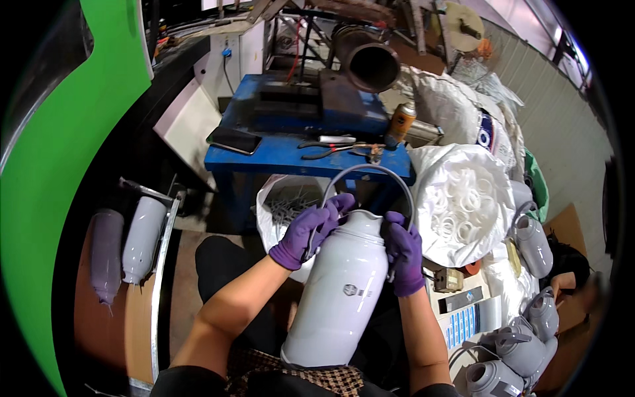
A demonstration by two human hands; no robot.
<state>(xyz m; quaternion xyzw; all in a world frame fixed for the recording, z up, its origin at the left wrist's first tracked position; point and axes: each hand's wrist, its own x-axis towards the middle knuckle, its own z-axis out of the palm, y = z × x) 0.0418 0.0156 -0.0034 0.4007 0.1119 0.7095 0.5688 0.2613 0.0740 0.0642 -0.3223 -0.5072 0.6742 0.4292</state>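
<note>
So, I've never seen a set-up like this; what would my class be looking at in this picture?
No robot here: a person works with a left hand and a right hand, both in purple gloves. The picture comes from a fisheye camera worn on the head, looking down, so straight edges bend near the rim. The hands hold a curved grey handle, one on each side of the neck of a pale grey flask. On the blue table beyond are pliers, a flat dark device and an orange can.

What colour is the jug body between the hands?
The jug body is light grey, clearest in the head view.
</note>
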